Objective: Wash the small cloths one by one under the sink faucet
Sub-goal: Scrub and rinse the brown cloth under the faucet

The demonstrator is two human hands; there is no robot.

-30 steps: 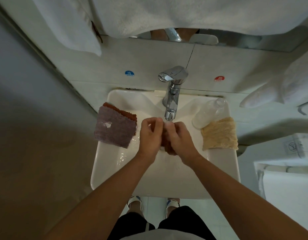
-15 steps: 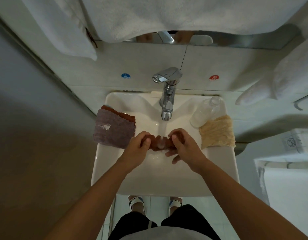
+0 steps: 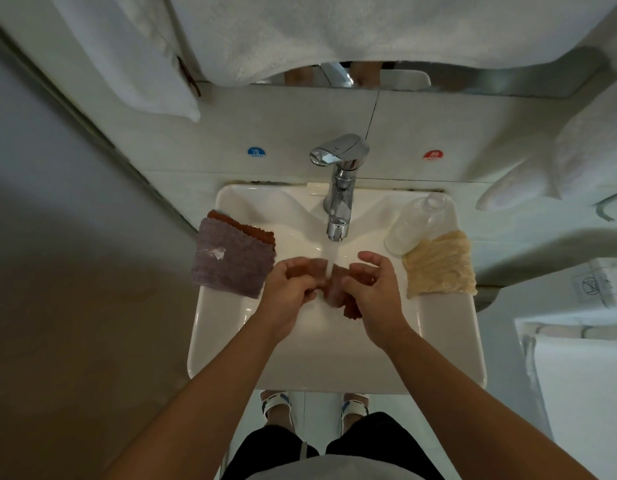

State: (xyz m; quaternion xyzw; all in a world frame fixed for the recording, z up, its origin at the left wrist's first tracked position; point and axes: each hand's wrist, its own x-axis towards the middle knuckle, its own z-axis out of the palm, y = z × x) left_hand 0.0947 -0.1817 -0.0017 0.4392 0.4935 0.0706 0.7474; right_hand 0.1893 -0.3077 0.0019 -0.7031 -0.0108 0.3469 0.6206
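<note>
Under the running faucet [image 3: 338, 188], both hands' grips, left hand [image 3: 289, 289] and right hand [image 3: 372, 289], pinch a brown cloth [image 3: 348, 299] stretched left-to-right over the white sink [image 3: 334, 358].

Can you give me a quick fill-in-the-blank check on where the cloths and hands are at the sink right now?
1. Both the left hand and the right hand hold the ____ cloth under the running faucet.
2. The purple cloth lies on the sink's ____ edge.
3. The clear bottle lies next to the ____ cloth.

Missing words: brown; left; yellow
</note>
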